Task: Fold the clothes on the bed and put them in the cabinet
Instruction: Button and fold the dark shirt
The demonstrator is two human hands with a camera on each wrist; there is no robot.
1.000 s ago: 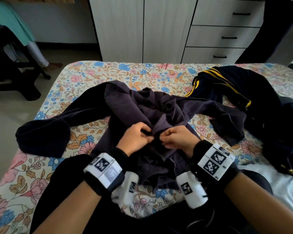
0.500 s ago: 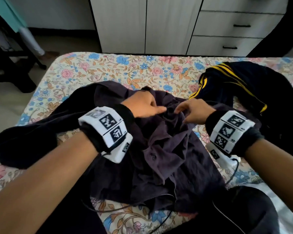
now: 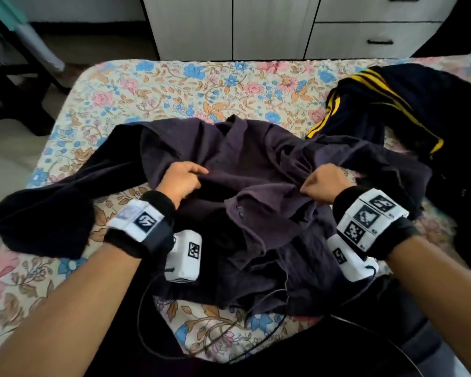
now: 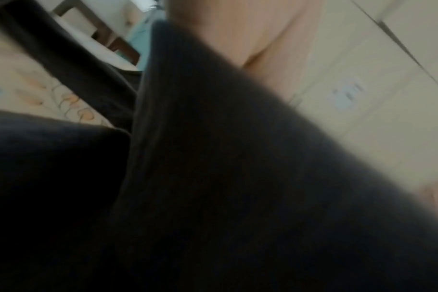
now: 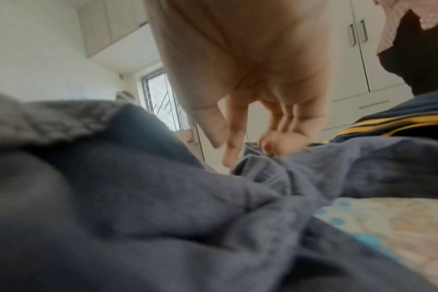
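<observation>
Fig.: both hands on one garment, spreading stage. The dark purple shirt (image 3: 269,191) lay crumpled at mid-bed on the floral bedsheet (image 3: 191,88), collar and a button facing up near its centre, one long sleeve trailing off to the person's left. The left hand (image 3: 181,180) gripped a fold of the shirt's left part, fingers curled into the cloth; the left wrist view was blurred and nearly filled w/ dark fabric, so it added little. The right hand (image 3: 324,183) pinched a ridge of cloth on the shirt's right part; in the right wrist view the thumb (image 5: 283,142) pressed fabric against the fingers (image 5: 234,136), w/ the outer fingers hanging loose.

Why held so: the two grips sat well apart, on opp. sides of the collar, prob. so the shirt could be pulled taut and laid flat before any fold was made. The sleeve was left trailing, since it would likely be folded in later.

A second garment, the navy jacket w/ yellow stripes (image 3: 386,104), lay bunched at the bed's right, touching the shirt's edge; not yet handled. The cabinet (image 3: 229,25), doors closed, stood beyond the bed's far end. Task est. at an early stage: nothing folded, nothing stored.
</observation>
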